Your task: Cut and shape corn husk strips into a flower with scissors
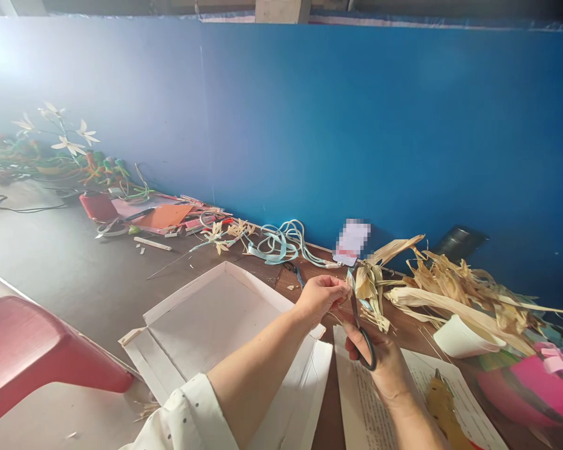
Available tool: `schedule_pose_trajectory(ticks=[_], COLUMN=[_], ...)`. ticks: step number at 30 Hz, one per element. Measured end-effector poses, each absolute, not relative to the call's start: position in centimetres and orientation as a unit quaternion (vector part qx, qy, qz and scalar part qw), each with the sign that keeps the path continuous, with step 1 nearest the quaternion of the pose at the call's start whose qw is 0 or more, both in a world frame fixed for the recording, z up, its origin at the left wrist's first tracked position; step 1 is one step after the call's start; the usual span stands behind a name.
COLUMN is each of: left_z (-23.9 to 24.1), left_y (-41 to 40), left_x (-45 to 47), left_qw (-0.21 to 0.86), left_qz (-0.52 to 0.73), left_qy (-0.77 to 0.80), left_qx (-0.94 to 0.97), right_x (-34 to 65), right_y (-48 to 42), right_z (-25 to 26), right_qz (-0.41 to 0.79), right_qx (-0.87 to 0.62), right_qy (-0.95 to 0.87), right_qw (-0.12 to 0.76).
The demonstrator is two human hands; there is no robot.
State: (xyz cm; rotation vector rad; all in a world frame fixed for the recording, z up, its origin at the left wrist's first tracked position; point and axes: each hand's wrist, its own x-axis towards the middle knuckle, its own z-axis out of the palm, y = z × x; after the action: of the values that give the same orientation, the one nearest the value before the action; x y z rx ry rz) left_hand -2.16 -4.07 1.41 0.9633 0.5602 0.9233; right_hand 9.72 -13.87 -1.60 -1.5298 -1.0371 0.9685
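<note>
Just past the right corner of the shallow white cardboard tray (216,319), the left hand (324,292) has its fingers pinched on a small, thin, pale strip (349,277), probably light and fragile, best held at its edge; the right hand (383,365) has fingers wrapped around stiff, black-handled metal scissors (355,309), best gripped by the loops.

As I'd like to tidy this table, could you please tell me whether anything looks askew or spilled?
Yes: the white cup beside the dried husks at right appears tipped rather than upright, and small pale scraps lie loose on the table at left.
</note>
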Motion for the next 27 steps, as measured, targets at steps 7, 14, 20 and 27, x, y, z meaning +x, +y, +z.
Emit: schedule_pose_trajectory(ticks=[7, 14, 20, 27], left_z=[1.4, 1.4, 1.3, 1.2], left_y=[-4.2, -4.1, -4.1, -4.1], left_x=[-2.0, -1.9, -2.0, -2.0], left_qw=[0.749, 0.751, 0.751, 0.748], left_qz=[0.429, 0.426, 0.425, 0.428], left_qy=[0.266, 0.278, 0.286, 0.282], left_qx=[0.428, 0.421, 0.416, 0.42], right_x=[9.8, 9.7, 9.6, 8.9], right_y=[-13.7, -13.8, -13.7, -14.2], right_z=[-2.0, -1.9, -1.9, -0.9], right_qz=[0.388, 0.379, 0.368, 0.353], right_qx=[-0.629, -0.619, -0.624, -0.651], right_qy=[-0.445, -0.453, -0.465, -0.464], right_qw=[0.506, 0.518, 0.509, 0.486])
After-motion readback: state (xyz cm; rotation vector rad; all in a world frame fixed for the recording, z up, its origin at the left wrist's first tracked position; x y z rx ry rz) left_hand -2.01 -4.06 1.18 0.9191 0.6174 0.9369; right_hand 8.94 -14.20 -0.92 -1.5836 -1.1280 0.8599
